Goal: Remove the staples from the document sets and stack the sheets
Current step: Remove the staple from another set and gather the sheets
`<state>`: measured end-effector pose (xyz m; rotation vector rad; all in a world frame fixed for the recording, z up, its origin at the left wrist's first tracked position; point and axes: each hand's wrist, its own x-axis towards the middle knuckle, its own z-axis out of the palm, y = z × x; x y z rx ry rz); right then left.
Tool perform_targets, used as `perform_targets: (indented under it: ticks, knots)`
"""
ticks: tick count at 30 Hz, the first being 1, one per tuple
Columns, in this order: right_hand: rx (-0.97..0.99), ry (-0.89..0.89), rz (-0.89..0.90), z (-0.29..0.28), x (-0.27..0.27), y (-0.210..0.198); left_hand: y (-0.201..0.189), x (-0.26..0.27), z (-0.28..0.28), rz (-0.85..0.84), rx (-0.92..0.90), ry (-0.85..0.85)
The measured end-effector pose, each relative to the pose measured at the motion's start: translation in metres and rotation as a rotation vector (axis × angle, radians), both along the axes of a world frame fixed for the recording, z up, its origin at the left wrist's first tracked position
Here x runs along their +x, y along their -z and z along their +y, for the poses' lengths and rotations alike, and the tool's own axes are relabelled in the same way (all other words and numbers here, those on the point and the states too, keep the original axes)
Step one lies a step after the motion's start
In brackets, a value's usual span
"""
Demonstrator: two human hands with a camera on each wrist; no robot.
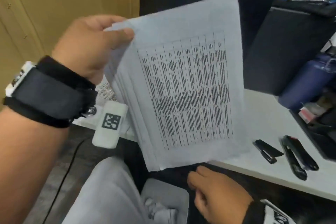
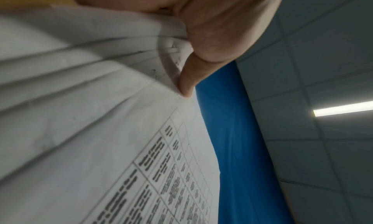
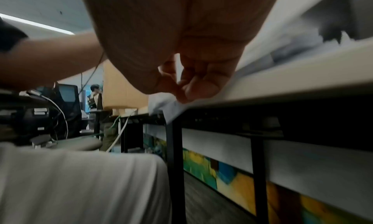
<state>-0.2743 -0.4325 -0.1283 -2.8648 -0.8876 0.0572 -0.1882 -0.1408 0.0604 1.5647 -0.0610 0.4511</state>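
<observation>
My left hand (image 1: 118, 32) is raised and pinches the top left corner of a stapled document set (image 1: 181, 82), thumb on the front sheet. The top page carries a printed table, and the sheets fan out below the pinch. In the left wrist view a staple (image 2: 173, 49) shows in that corner beside my thumb (image 2: 186, 85). My right hand (image 1: 203, 183) is low, under the set's bottom edge and in front of the white table (image 1: 269, 120). Its fingers (image 3: 201, 85) are curled against the thumb; nothing shows between them. A small black staple remover (image 1: 267, 151) and a longer black stapler (image 1: 298, 156) lie on the table.
Another printed sheet (image 1: 107, 92) lies on the table under my left wrist. A dark blue bottle (image 1: 309, 80), a black panel (image 1: 283, 51) and a black tray (image 1: 325, 140) crowd the right. A grey bin (image 1: 174, 191) with white scraps stands by my knee (image 1: 109, 196).
</observation>
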Motion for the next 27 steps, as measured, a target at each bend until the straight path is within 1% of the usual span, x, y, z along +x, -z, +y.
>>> perform_targets:
  ticks: [1, 3, 4, 6, 8, 10, 12, 14, 15, 16, 18, 20, 21, 22, 23, 24, 25, 26, 27]
  knots:
    - [0.005, 0.014, 0.061, -0.002, 0.005, 0.017, -0.007, -0.001, 0.001, -0.025, -0.014, -0.018]
    - [0.049, 0.006, 0.124, -0.008, 0.020, 0.050, -0.016, 0.000, 0.002, -0.054, -0.016, -0.041]
    - [0.080, 0.018, 0.163, -0.009, 0.025, 0.059, -0.020, 0.001, 0.001, -0.059, 0.001, -0.042]
    - [0.157, 0.051, 0.163, -0.013, 0.033, 0.072, -0.023, 0.004, -0.001, -0.039, 0.047, -0.029]
    - [0.190, 0.066, 0.160, -0.016, 0.035, 0.073, -0.023, 0.008, -0.003, -0.004, 0.062, -0.011]
    - [0.187, 0.039, 0.162, -0.020, 0.029, 0.060, -0.022, 0.014, -0.007, 0.013, 0.057, 0.030]
    - [0.230, 0.016, 0.178, -0.026, 0.019, 0.034, -0.023, 0.021, -0.011, 0.008, 0.046, 0.071]
    - [0.350, 0.044, 0.187, -0.034, 0.007, -0.003, -0.024, 0.028, -0.015, 0.010, 0.046, 0.099]
    - [0.415, 0.060, 0.154, -0.039, 0.003, -0.021, -0.025, 0.031, -0.017, 0.013, 0.045, 0.122]
    - [0.483, 0.059, 0.069, -0.045, 0.002, -0.038, -0.027, 0.033, -0.020, 0.019, 0.045, 0.148]
    - [0.606, 0.098, -0.189, -0.055, 0.008, -0.066, -0.031, 0.036, -0.028, 0.038, 0.060, 0.202]
    - [0.675, 0.242, -0.405, -0.062, 0.024, -0.087, -0.038, 0.039, -0.037, 0.045, 0.064, 0.260]
    - [0.713, 0.341, -0.438, -0.065, 0.034, -0.097, -0.043, 0.040, -0.042, 0.040, 0.063, 0.286]
    - [0.771, 0.446, -0.370, -0.067, 0.045, -0.106, -0.048, 0.041, -0.046, 0.034, 0.070, 0.311]
    - [0.873, 0.509, -0.259, -0.068, 0.055, -0.114, -0.054, 0.042, -0.050, 0.028, 0.082, 0.340]
    - [1.017, 0.501, -0.138, -0.069, 0.066, -0.121, -0.059, 0.043, -0.054, 0.021, 0.096, 0.372]
    - [1.178, 0.450, -0.029, -0.068, 0.076, -0.125, -0.063, 0.043, -0.058, 0.017, 0.105, 0.406]
    - [1.303, 0.413, 0.056, -0.067, 0.084, -0.129, -0.066, 0.043, -0.062, 0.015, 0.108, 0.434]
    - [1.373, 0.404, 0.093, -0.064, 0.090, -0.131, -0.069, 0.044, -0.065, 0.015, 0.105, 0.456]
